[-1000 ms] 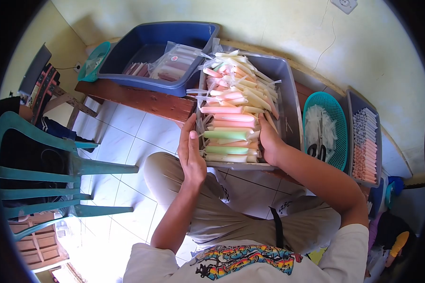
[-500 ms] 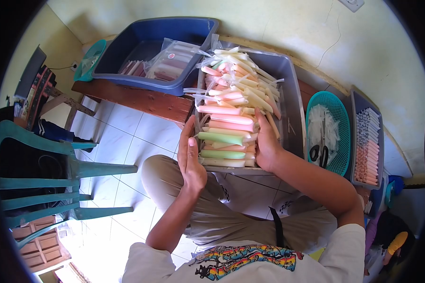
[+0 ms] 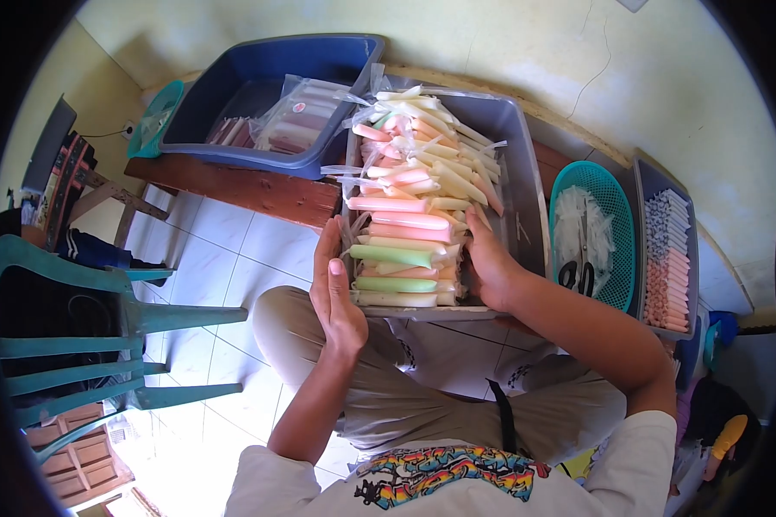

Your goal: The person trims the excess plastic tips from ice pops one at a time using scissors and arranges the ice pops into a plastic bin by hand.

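A grey tub (image 3: 526, 172) in front of me holds a heap of pink, cream and green ice pops (image 3: 394, 257) in tied clear plastic sleeves. At its near end they lie crosswise in a neat stack; farther back they are jumbled. My left hand (image 3: 336, 297) stands on edge along the stack's left side, fingers straight and together, thumb up. On the other side, inside the tub, my right hand (image 3: 491, 263) lies along the stack's right ends with its fingers stretched out. Neither hand is wrapped around an ice pop.
A blue tub (image 3: 259, 151) with packed bags stands on a wooden bench (image 3: 241, 189) at left. To the right are a teal basket (image 3: 625, 250) with plastic bags and black-handled scissors (image 3: 586, 276), then a tub of wrapped sticks (image 3: 671, 258). A green chair (image 3: 69, 345) stands left.
The view has shifted slightly, so the tubs appear a little farther left. My right hand has eased slightly away from the ends of the stack. My left hand stays beside it.
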The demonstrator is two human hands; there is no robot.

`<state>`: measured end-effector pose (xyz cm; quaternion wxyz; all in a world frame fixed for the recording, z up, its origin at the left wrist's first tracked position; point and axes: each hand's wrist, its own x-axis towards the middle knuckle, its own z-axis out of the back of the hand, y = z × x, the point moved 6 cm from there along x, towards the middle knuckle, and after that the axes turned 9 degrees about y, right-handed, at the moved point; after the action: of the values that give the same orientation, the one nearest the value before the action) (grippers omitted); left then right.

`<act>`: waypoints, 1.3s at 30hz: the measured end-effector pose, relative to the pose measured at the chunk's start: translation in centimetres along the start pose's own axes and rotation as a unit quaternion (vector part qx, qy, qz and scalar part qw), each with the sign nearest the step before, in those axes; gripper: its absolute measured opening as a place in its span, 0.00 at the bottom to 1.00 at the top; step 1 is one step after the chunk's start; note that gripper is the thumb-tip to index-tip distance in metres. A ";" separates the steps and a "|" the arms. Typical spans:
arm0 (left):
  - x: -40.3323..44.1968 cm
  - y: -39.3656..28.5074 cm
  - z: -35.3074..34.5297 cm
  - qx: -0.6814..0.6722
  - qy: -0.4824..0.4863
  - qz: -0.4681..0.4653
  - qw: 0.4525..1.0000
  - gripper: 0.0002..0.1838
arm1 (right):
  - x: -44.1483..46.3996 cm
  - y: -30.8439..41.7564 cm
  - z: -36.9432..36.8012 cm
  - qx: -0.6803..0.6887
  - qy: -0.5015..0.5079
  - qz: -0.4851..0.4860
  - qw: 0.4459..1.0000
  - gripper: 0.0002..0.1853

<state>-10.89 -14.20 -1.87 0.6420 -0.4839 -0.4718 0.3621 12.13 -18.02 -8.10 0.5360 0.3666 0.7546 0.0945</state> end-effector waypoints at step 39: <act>3.0 0.8 -0.2 -0.208 0.064 0.078 0.973 0.44 | 0.3 2.1 -3.1 0.137 0.022 0.111 0.984 0.45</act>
<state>-9.84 -11.27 -1.84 0.5258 -0.6643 -0.4559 0.2729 10.25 -15.53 -5.96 0.4501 0.5159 0.7266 0.0573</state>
